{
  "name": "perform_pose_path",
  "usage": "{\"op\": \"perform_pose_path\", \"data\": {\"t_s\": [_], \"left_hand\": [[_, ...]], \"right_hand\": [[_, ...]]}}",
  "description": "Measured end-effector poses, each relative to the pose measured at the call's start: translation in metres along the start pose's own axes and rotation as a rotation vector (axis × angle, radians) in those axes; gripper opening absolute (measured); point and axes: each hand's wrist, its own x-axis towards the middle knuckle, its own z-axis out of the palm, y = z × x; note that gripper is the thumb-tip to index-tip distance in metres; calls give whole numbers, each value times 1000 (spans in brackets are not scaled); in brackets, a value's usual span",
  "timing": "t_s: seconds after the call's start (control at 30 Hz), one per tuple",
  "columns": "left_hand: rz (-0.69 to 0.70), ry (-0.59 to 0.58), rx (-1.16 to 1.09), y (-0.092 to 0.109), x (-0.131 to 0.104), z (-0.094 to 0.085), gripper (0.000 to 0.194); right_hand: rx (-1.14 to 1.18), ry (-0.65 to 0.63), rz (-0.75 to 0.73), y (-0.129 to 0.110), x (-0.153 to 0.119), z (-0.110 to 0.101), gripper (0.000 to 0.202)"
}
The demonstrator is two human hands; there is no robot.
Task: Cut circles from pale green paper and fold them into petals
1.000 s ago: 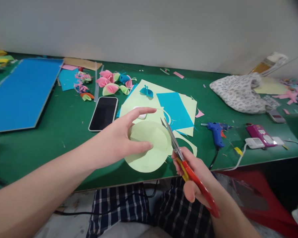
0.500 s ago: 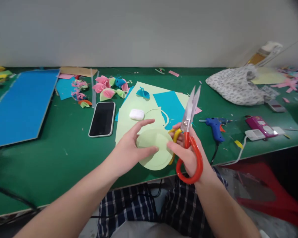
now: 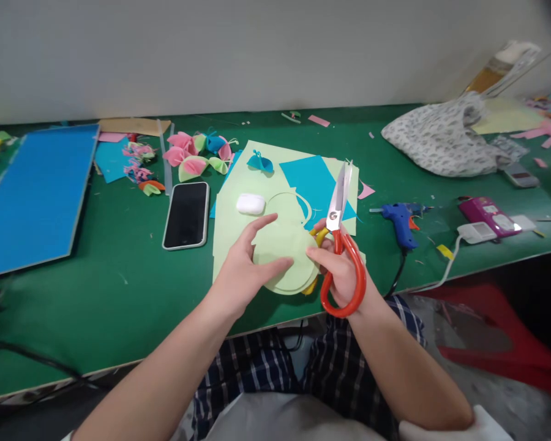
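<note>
Two pale green paper circles [image 3: 282,245], one over the other with edges slightly offset, are held between my hands above the sheets. My left hand [image 3: 245,260] curves round their left side, thumb on top and index finger along the far edge. With thumb and fingers, my right hand [image 3: 344,263] pinches the right edge. It also carries scissors [image 3: 358,275] with one red and one yellow handle, their blades pointing away and nearly together. Under the circles lie pale green sheets [image 3: 229,229] with a blue sheet [image 3: 312,184] on top.
A white case [image 3: 250,204] and a blue paper petal [image 3: 260,162] lie on the sheets. Left are a phone [image 3: 187,215], paper flowers [image 3: 190,153] and a blue board [image 3: 37,202]. Right are a blue glue gun [image 3: 400,222], a purple device [image 3: 487,215] and a patterned cloth bag [image 3: 441,138].
The circles have tilted and their edges show as two layers. The scissors have turned in my right hand, with blades looking narrower. The whole view has shifted slightly.
</note>
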Motion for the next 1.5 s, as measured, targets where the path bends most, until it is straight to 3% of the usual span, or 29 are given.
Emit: {"op": "perform_pose_path", "data": {"t_s": [0.27,0.57,0.7,0.83,0.93,1.03,1.17,1.27,1.33,1.5], "left_hand": [[99,189,-172,-16,10,8,74],[68,167,-194,-16,12,8,79],[112,165,-68,-19,26,-3,75],[79,107,167,-17,48,-18,60],[87,89,214,-21,61,-26,55],[84,99,249,-28,69,-31,53],[70,144,343,-34,72,-34,51],[65,190,426,-32,71,-34,55],[61,221,480,-30,69,-33,53],[55,306,628,-30,68,-33,46]], "right_hand": [[-116,36,-109,-2,-1,2,29],[-143,27,-133,-5,5,-1,31],[-155,33,-173,-12,12,-12,30],[-404,75,-216,-23,26,-28,45],[-668,180,-280,-27,42,-34,61],[-824,300,-356,-20,56,-33,63],[-695,313,-346,-1,65,-30,54],[-600,316,-295,9,68,-28,63],[-625,332,-255,12,68,-28,67],[-758,355,-183,11,66,-34,52]]}}
